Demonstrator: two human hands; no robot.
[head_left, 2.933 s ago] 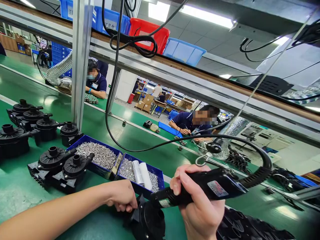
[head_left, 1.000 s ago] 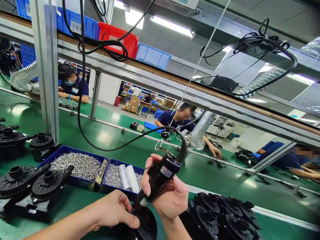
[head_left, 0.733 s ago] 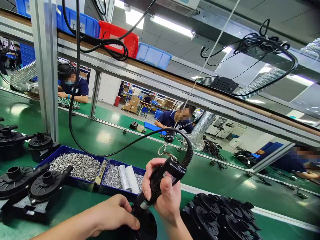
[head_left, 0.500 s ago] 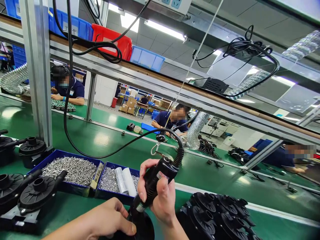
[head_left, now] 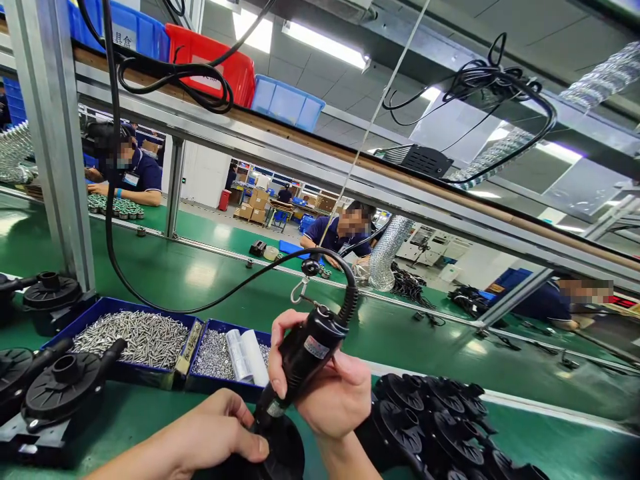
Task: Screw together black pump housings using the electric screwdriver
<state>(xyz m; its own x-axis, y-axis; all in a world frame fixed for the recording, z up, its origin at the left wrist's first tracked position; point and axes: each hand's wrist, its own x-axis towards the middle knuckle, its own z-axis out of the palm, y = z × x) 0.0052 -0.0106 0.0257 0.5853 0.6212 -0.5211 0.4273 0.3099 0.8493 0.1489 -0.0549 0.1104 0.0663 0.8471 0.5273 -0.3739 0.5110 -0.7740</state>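
Observation:
A black electric screwdriver [head_left: 307,350] stands tilted at the lower middle, its cable arching out of the top. My right hand [head_left: 337,397] is closed round its body, with the thumb lying along the right side. Below it is a black round blower housing [head_left: 283,450], partly hidden by my hands and cut off by the lower edge. My left hand [head_left: 217,427] grips the housing's left side, thumb on top, close to the screwdriver's lower end. The tip of the screwdriver is hidden, so contact with a screw cannot be made out.
Behind my left hand sit a blue bin of screws [head_left: 131,337] and a blue bin of small metal parts [head_left: 213,353] with two white cylinders. More black housings stand left [head_left: 65,387] and right [head_left: 425,423]. A hanging cord [head_left: 370,127] meets the screwdriver. Co-workers sit across the green bench [head_left: 200,267].
The screwdriver has shifted slightly left and down in view. My right thumb has moved from the screwdriver's front to its right side, baring the label. My left hand keeps its hold; the whole view has shifted a little.

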